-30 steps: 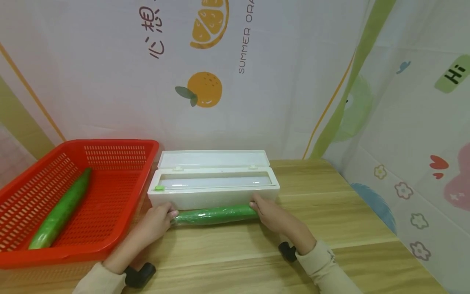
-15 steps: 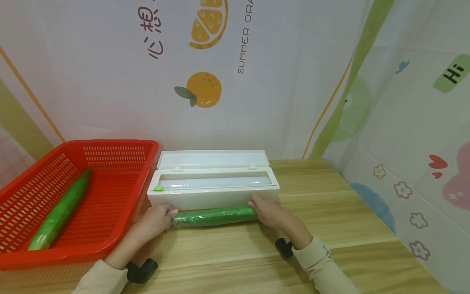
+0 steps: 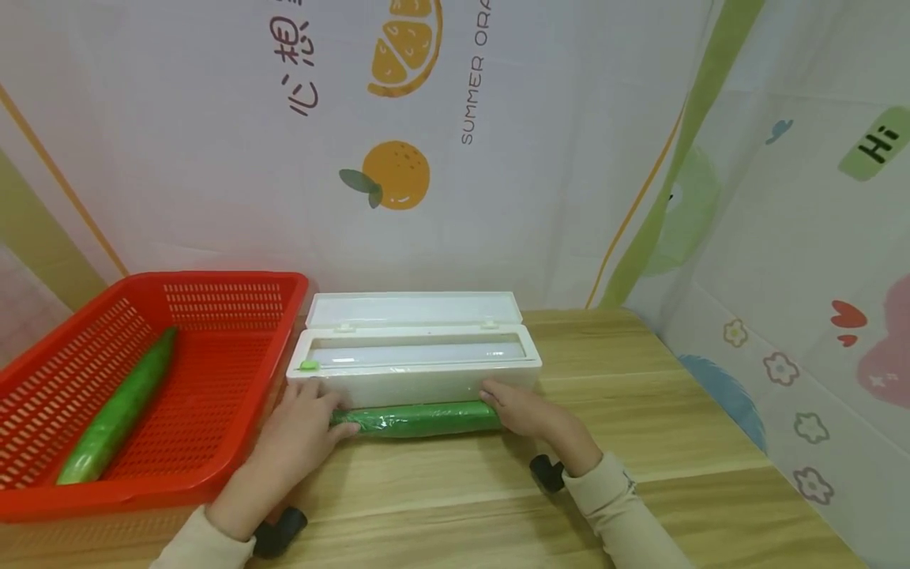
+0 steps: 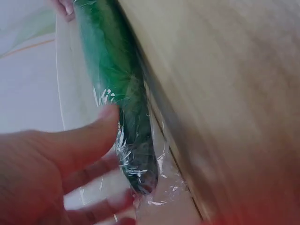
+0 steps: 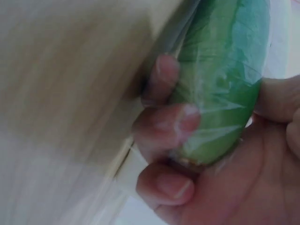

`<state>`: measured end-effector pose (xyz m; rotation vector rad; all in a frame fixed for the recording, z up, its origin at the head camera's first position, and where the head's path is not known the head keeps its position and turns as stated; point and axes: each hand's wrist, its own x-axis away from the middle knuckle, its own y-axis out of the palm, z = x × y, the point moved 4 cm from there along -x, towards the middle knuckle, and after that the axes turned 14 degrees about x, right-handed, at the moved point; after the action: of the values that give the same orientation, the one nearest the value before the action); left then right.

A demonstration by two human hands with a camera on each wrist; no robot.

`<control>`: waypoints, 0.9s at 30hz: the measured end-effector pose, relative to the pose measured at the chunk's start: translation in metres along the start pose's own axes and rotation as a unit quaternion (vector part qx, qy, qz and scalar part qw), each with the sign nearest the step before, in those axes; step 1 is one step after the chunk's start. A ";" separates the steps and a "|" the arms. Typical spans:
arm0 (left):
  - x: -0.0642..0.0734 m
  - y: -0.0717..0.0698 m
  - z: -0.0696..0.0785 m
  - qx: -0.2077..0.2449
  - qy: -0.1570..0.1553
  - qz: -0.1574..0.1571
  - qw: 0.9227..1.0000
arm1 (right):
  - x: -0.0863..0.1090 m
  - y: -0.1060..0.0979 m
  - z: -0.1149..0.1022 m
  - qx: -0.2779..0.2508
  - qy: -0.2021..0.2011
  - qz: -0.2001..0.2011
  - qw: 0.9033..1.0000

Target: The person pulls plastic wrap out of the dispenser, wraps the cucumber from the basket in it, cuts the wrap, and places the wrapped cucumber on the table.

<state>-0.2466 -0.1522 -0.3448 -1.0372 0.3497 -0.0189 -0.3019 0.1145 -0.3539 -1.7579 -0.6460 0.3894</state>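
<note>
In the head view, the wrapped cucumber (image 3: 426,420) lies crosswise on the bench (image 3: 675,411), just beside the near wall of the white box (image 3: 405,389), whose lid (image 3: 415,308) is tipped back to the far side. With a hand at each end, it is probably being steadied lengthwise. The left hand (image 3: 298,423) reaches in from the near left, palm down; the right hand (image 3: 522,409) angles in from the near right. A second cucumber (image 3: 121,411) lies in the red basket (image 3: 142,494) at left.

In the left wrist view, that hand's fingers are spread, thumb beside the cucumber, near loose film (image 4: 164,190) past its tip.

In the right wrist view, curled fingers hold the cucumber's rounded end, presumably keeping the wrap snug.
</note>
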 end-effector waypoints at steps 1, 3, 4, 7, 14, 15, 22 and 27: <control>0.000 0.001 0.002 -0.008 0.012 0.004 1.000 | 0.000 0.000 0.000 0.001 -0.002 0.000 1.000; 0.000 0.003 0.005 -0.024 0.036 0.012 0.999 | 0.001 -0.001 -0.001 0.010 -0.002 0.002 1.000; 0.000 0.004 0.006 -0.028 0.045 0.015 0.998 | 0.001 -0.001 -0.002 0.016 0.002 0.003 1.000; 0.000 0.005 0.006 -0.026 0.060 0.022 0.998 | 0.003 -0.001 -0.006 0.044 0.027 0.014 0.999; -0.002 0.007 0.004 -0.020 0.060 0.013 0.998 | 0.015 -0.009 -0.030 0.169 0.101 0.076 0.978; -0.002 0.007 0.004 -0.021 0.057 0.009 0.998 | 0.018 -0.012 -0.035 0.193 0.108 0.086 0.972; -0.001 0.005 0.007 -0.014 0.042 -0.004 0.999 | 0.014 -0.034 -0.080 0.292 0.063 0.139 0.944; 0.004 -0.002 0.013 -0.008 0.043 0.001 0.999 | -0.026 -0.035 -0.119 0.243 -0.058 0.102 0.963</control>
<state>-0.2383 -0.1427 -0.3384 -1.0546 0.4296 -0.0600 -0.2626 0.0136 -0.2888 -1.3367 -0.4056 0.7334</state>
